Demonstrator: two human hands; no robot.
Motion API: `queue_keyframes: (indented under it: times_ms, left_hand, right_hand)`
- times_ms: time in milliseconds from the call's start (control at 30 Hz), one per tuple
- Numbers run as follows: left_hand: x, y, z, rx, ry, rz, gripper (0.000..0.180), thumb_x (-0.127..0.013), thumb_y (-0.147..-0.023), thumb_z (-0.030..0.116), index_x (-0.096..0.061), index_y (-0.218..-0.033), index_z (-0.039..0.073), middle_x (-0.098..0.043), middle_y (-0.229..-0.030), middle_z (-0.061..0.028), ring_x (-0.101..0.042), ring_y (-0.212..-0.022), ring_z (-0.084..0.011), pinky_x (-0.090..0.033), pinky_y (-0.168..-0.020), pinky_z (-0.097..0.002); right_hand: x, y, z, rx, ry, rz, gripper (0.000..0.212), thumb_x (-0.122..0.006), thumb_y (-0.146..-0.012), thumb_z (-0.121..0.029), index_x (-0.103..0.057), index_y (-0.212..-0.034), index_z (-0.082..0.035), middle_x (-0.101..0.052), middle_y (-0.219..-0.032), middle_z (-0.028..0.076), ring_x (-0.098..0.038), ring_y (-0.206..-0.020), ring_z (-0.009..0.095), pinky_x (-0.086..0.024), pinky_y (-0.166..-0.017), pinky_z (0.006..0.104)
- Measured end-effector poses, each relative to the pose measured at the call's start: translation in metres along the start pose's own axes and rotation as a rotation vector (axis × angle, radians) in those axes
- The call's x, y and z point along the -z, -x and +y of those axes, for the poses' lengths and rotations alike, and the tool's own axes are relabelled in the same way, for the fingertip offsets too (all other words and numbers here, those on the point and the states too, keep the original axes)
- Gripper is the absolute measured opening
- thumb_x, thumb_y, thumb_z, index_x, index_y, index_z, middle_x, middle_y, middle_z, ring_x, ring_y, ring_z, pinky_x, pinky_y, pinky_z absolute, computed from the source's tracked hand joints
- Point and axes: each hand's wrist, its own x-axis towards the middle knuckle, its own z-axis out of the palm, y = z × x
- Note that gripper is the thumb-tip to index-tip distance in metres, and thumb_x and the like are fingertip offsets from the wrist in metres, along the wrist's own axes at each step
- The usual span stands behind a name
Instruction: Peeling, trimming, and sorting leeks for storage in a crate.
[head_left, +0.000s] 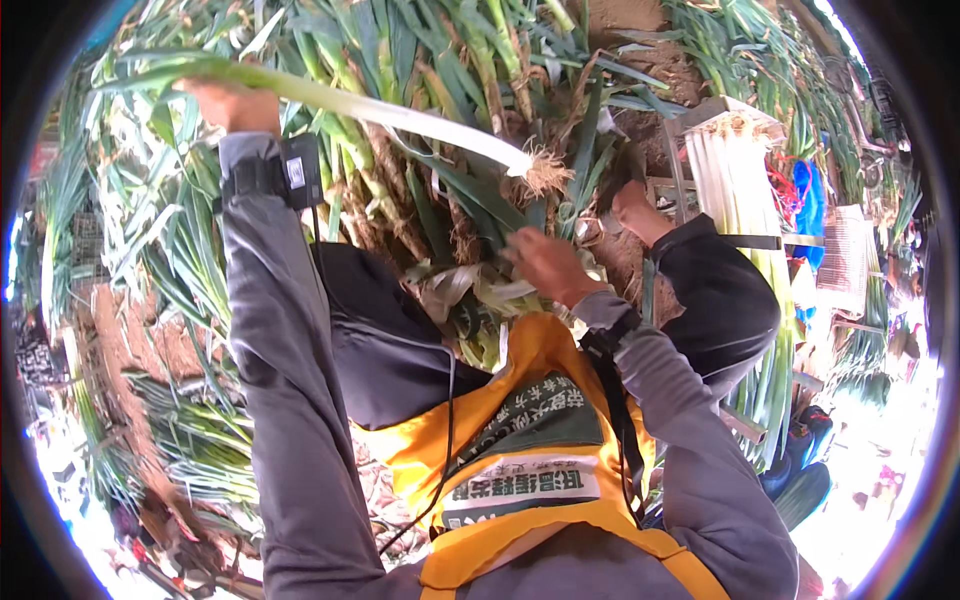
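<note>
My left hand (236,106), at the upper left, is closed around the green upper part of a long leek (400,115). Its white stalk slants down to the right, and the tip with bushy roots hangs loose above the pile. Near the middle, my right hand (552,262) is apart from that stalk, fingers loosely bent and slightly spread, with nothing plainly in them. Just below it, between my knees, lie pale stripped leaves (480,290). Beyond both hands spreads a heap of unpeeled leeks (400,60) with brown, soil-stained outer leaves.
To the right, a thick bundle of clean white leeks (735,190) is bound with a dark strap beside a metal frame (672,165). A blue item (808,215) is behind it. More leeks (200,430) cover the left ground. My yellow apron (530,420) hangs between my bent knees.
</note>
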Motion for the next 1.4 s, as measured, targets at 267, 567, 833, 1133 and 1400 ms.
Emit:
queue_keyframes:
  times_ms: [267, 567, 833, 1133, 1400]
  left_hand:
    - [-0.027, -0.01, 0.042, 1.28, 1.28, 0.025, 0.058, -0.029, -0.097, 0.062, -0.051, -0.115, 0.012, -0.057, -0.109, -0.0069, -0.053, -0.094, -0.0245, -0.045, -0.091, -0.0449]
    - [-0.035, -0.006, 0.063, 1.623, 1.552, 0.025, 0.026, -0.056, -0.098, 0.027, -0.055, -0.105, 0.002, -0.058, -0.095, -0.0104, -0.056, -0.085, -0.0261, -0.047, -0.082, -0.0426]
    - [-0.028, -0.024, 0.12, 1.433, 1.655, -0.165, 0.031, -0.064, -0.095, 0.022, -0.054, -0.115, 0.001, -0.055, -0.106, -0.013, -0.053, -0.1, -0.0273, -0.046, -0.093, -0.0456]
    - [-0.012, -0.006, 0.201, 1.414, 1.789, -0.504, 0.026, -0.07, -0.089, 0.016, -0.061, -0.112, 0.007, -0.066, -0.107, -0.0035, -0.061, -0.098, -0.0199, -0.049, -0.091, -0.0372]
    - [-0.018, 0.015, 0.225, 1.407, 1.859, -0.637, 0.023, -0.067, -0.093, 0.019, -0.06, -0.111, 0.007, -0.065, -0.105, -0.007, -0.061, -0.096, -0.0196, -0.05, -0.089, -0.0341]
  right_hand:
    - [0.085, -0.042, -0.016, 0.151, 0.143, 0.789, 0.029, -0.073, -0.081, -0.011, -0.065, -0.109, -0.008, -0.061, -0.1, 0.008, -0.066, -0.073, 0.026, -0.055, -0.063, 0.037]
    - [0.062, -0.019, 0.012, -0.198, -0.523, 0.523, 0.011, -0.065, -0.09, -0.011, -0.064, -0.092, 0.0, -0.064, -0.089, 0.013, -0.064, -0.073, 0.03, -0.051, -0.061, 0.0372]
    - [0.032, 0.013, 0.103, -0.066, 0.04, 0.609, 0.034, -0.06, -0.095, -0.029, -0.064, -0.104, 0.003, -0.067, -0.079, 0.016, -0.069, -0.074, 0.024, -0.051, -0.064, 0.0351]
    - [0.174, -0.107, -0.031, 0.11, -0.468, 0.419, 0.042, -0.066, -0.092, -0.039, -0.066, -0.109, 0.0, -0.069, -0.092, 0.01, -0.062, -0.076, 0.016, -0.052, -0.072, 0.0309]
    - [0.181, -0.174, -0.054, 0.213, -0.599, 0.539, 0.045, -0.075, -0.084, -0.031, -0.063, -0.102, 0.009, -0.069, -0.091, 0.014, -0.065, -0.081, 0.016, -0.052, -0.071, 0.0309]
